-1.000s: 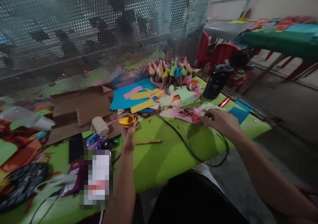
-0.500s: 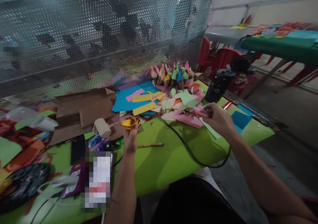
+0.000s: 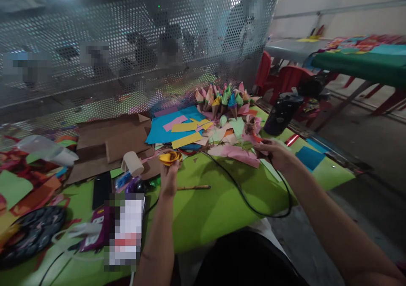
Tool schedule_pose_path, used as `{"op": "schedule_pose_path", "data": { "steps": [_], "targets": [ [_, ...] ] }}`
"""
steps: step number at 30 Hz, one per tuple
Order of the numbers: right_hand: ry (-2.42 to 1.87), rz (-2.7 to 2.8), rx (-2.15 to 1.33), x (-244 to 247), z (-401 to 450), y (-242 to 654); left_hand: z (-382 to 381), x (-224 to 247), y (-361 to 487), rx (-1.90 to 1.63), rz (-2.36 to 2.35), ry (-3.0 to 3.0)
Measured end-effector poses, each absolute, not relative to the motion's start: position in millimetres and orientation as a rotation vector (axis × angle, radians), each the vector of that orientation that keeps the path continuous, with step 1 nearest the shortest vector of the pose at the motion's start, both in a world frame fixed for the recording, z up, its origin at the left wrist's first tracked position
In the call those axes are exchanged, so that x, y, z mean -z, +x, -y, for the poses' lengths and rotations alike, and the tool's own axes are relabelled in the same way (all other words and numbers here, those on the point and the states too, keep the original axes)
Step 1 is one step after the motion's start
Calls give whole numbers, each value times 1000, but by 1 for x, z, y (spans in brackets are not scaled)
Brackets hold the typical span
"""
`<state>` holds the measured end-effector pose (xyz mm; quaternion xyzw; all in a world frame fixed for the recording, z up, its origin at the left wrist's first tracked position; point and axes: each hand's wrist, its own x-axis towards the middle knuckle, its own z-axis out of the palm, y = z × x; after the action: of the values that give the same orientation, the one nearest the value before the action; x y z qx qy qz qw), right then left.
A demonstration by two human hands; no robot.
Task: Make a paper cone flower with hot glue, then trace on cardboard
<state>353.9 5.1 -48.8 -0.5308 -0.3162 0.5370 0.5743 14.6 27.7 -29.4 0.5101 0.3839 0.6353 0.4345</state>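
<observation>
My left hand [image 3: 169,174] pinches a curled yellow paper piece [image 3: 170,157] above the green table covering. My right hand [image 3: 276,152] is closed at the edge of the paper scraps, on what looks like a glue gun, mostly hidden; an orange part [image 3: 256,138] shows past the fingers. A black cord [image 3: 241,193] loops over the table and rises to this hand. Pink paper [image 3: 241,155] lies just left of it. Behind the scraps stand several paper ice-cream cones [image 3: 222,100] in a cluster. A thin stick [image 3: 194,188] lies between my arms.
A dark tumbler [image 3: 282,113] stands beyond my right hand. Blue and yellow sheets [image 3: 158,129], brown cardboard [image 3: 95,144] and a cardboard tube [image 3: 132,163] lie at the back left. A black phone [image 3: 102,189] and a purple packet [image 3: 95,231] are left of my left arm. A perforated metal panel [image 3: 127,78] stands behind.
My right hand has shifted slightly down and right, and the orange part now shows at its fingers. The cord's end has moved with it. My left hand still holds the yellow paper.
</observation>
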Motion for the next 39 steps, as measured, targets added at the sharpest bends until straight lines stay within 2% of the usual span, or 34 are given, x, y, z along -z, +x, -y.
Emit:
{"op": "schedule_pose_path", "data": {
  "steps": [4, 10, 15, 28, 39],
  "targets": [
    [-1279, 764, -1295, 47, -7, 349, -28, 28, 15, -1568, -950, 1273],
    [-1355, 939, -1012, 26, -3, 341, -30, 34, 10, -1550, -947, 1300],
    [-1275, 991, -1224, 8, 2, 330, -29, 35, 12, -1572, -977, 1274],
    [-1170, 1278, -1459, -20, 9, 268, -25, 37, 15, -1562, -994, 1277],
    [-1158, 1666, -1017, -23, 12, 244, -21, 39, 12, -1545, -1058, 1296]
  ]
}}
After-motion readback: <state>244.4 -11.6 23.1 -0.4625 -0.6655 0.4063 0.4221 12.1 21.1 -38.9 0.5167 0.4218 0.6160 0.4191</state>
